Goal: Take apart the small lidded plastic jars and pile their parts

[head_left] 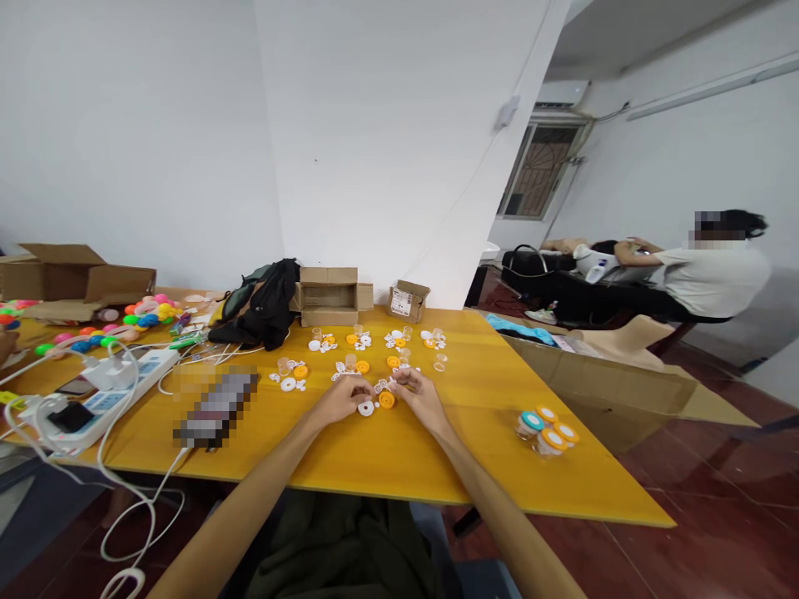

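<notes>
My left hand (344,399) rests low over the yellow table with its fingers curled together. A white disc with a dark centre (365,408) lies just under its fingertips. Opposite it, my right hand (420,399) pinches thumb against fingers around what looks like a small white piece, too small to name. Between the hands are white openwork plastic pieces (381,386) and an orange ring-shaped lid (387,401). Beyond the hands lie several similar groups of clear cups, orange lids and white pieces, such as the clear cup (284,367) beside an orange lid (300,372).
Several lidded clear jars (542,433) stand at the right. At the back are an open cardboard box (330,298), a smaller box (408,301) and a black bag (262,304). A power strip (128,395) with cables lies left. Another person (712,266) sits far right.
</notes>
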`<state>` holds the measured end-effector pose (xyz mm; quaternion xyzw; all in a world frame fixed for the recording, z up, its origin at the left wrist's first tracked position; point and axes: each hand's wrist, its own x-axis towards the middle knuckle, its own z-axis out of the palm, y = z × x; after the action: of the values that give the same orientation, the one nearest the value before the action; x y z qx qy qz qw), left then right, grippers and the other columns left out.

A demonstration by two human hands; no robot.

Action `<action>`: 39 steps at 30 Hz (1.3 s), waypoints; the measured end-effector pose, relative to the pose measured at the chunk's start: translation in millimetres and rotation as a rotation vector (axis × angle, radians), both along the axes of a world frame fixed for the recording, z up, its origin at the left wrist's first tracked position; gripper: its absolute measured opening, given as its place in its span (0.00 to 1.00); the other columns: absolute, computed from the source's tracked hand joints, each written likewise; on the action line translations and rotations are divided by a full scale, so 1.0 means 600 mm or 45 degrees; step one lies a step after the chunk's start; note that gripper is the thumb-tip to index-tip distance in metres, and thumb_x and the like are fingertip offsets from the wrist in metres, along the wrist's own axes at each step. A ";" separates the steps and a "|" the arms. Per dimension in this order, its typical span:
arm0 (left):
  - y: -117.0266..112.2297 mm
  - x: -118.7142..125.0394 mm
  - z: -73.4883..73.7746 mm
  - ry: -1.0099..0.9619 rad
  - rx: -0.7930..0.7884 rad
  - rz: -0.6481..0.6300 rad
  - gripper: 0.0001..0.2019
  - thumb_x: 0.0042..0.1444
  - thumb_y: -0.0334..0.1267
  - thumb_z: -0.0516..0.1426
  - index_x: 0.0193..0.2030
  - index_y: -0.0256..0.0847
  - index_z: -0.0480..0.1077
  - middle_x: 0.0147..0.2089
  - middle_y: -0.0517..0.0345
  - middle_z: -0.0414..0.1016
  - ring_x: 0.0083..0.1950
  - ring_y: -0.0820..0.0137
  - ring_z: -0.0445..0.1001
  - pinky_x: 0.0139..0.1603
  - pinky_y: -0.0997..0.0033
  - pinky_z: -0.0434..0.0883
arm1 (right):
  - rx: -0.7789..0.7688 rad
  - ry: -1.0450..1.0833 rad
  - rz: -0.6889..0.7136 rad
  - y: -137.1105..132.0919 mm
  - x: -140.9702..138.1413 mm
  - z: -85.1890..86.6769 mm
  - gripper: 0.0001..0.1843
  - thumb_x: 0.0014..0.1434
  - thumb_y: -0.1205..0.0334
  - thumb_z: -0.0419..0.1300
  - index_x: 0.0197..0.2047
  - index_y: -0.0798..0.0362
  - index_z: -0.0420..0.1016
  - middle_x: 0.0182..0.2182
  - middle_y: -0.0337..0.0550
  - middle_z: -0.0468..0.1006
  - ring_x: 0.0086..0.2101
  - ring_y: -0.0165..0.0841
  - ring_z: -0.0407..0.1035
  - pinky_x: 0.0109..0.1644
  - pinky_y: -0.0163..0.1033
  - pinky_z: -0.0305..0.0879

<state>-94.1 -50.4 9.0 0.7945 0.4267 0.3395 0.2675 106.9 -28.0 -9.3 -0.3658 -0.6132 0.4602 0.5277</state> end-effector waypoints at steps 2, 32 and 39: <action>-0.002 -0.001 -0.001 0.033 -0.007 -0.014 0.10 0.51 0.26 0.55 0.32 0.40 0.78 0.31 0.59 0.78 0.31 0.70 0.72 0.36 0.72 0.68 | -0.006 0.005 0.007 -0.001 0.000 0.001 0.18 0.41 0.45 0.71 0.29 0.48 0.74 0.30 0.40 0.78 0.34 0.37 0.72 0.44 0.44 0.70; -0.015 0.034 0.001 -0.104 0.352 -0.018 0.08 0.63 0.34 0.53 0.38 0.42 0.73 0.37 0.55 0.74 0.41 0.67 0.71 0.46 0.67 0.69 | -0.216 0.085 0.236 -0.012 -0.004 0.009 0.24 0.35 0.47 0.76 0.33 0.49 0.75 0.30 0.40 0.82 0.33 0.36 0.76 0.41 0.42 0.73; -0.018 0.037 0.006 -0.104 0.294 0.022 0.08 0.63 0.35 0.53 0.34 0.42 0.72 0.35 0.57 0.73 0.36 0.69 0.69 0.41 0.69 0.68 | -0.155 0.027 0.244 -0.011 -0.001 0.008 0.21 0.38 0.48 0.75 0.33 0.49 0.78 0.32 0.42 0.82 0.35 0.37 0.76 0.44 0.43 0.73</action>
<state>-72.0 -61.2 12.3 0.8018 0.3802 0.4208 0.1884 106.3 -34.4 -4.6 -0.3319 -0.6107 0.5488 0.4644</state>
